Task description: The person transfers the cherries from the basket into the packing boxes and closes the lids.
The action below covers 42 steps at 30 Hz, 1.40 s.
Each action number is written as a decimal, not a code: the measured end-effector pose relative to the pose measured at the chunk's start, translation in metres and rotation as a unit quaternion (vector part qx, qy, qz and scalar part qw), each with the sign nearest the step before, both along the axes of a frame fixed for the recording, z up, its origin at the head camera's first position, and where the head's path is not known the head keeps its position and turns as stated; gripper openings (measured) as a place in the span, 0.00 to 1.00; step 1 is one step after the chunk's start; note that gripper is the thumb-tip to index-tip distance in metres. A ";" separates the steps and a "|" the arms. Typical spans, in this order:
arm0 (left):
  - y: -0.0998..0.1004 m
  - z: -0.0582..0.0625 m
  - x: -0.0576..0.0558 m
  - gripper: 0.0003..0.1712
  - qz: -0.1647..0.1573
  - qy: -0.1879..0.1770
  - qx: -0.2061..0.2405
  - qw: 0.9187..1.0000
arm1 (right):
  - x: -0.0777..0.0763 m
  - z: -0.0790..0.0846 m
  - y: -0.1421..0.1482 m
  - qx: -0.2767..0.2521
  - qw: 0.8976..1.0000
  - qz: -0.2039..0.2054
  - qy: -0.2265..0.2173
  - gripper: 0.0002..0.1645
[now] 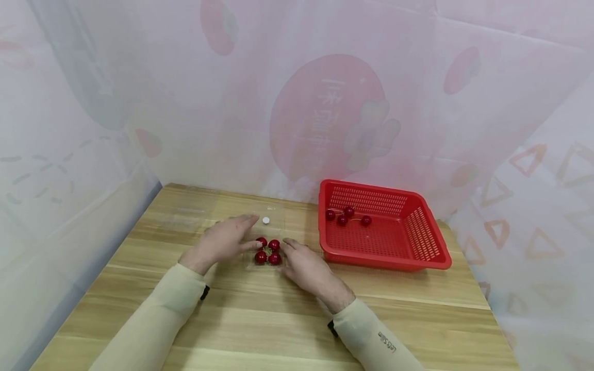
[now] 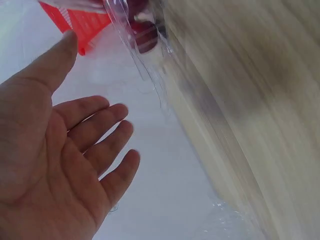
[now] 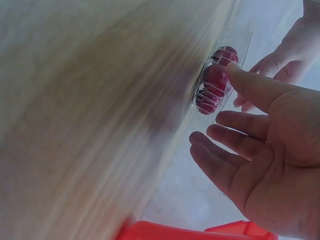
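Several red cherries point(image 1: 274, 258) sit in a clear plastic clamshell box point(image 3: 199, 86), their stems meeting in the middle. The box's lid point(image 1: 274, 210) is raised or folded back on the far side, with a small round white sticker point(image 1: 266, 220) on it. My left hand point(image 1: 227, 240) is at the box's left, fingers loosely extended, the thumb reaching over the near cherries. To the right of the box is my right hand point(image 1: 303, 265), its fingers relaxed; the right wrist view shows its thumb near the box wall, but contact is unclear.
A red plastic basket point(image 1: 385, 262) stands at the back right, with several cherries point(image 1: 349, 211) in its left part. Another clear plastic container point(image 1: 190, 206) lies at the table's back left. Printed white cloth hangs behind the wooden table point(image 1: 260, 330).
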<state>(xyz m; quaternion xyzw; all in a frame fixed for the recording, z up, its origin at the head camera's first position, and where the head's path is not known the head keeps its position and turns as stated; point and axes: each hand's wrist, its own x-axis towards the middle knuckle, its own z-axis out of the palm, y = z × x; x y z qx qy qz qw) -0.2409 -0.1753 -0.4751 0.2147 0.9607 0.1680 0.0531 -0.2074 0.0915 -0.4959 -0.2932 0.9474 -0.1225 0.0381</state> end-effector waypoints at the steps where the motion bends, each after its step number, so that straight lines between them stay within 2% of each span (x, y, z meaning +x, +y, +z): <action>1: -0.001 -0.001 -0.003 0.50 0.006 0.003 0.003 1.000 | 0.000 0.000 0.000 0.000 1.000 -0.001 -0.002 0.39; 5: -0.005 -0.004 -0.015 0.51 0.030 0.007 0.020 0.999 | -0.001 -0.002 0.000 0.000 1.000 -0.004 -0.007 0.40; 12: -0.006 -0.007 -0.037 0.48 0.075 -0.016 0.049 0.996 | -0.001 -0.003 0.001 -0.001 1.000 -0.004 -0.009 0.40; 17: -0.001 -0.010 -0.053 0.48 0.079 -0.028 0.059 0.995 | -0.001 -0.003 0.001 0.001 1.000 -0.001 -0.007 0.40; 25: 0.005 -0.017 -0.071 0.45 0.078 -0.034 0.059 0.995 | 0.000 0.000 -0.002 0.012 1.000 -0.004 -0.008 0.39; 33: 0.008 -0.014 -0.074 0.43 0.084 -0.045 0.051 0.994 | -0.001 -0.001 -0.005 0.015 1.000 -0.004 -0.004 0.39; 42: 0.006 -0.001 -0.066 0.43 0.089 -0.037 0.048 0.994 | 0.000 0.000 -0.004 0.014 1.000 -0.003 0.002 0.39</action>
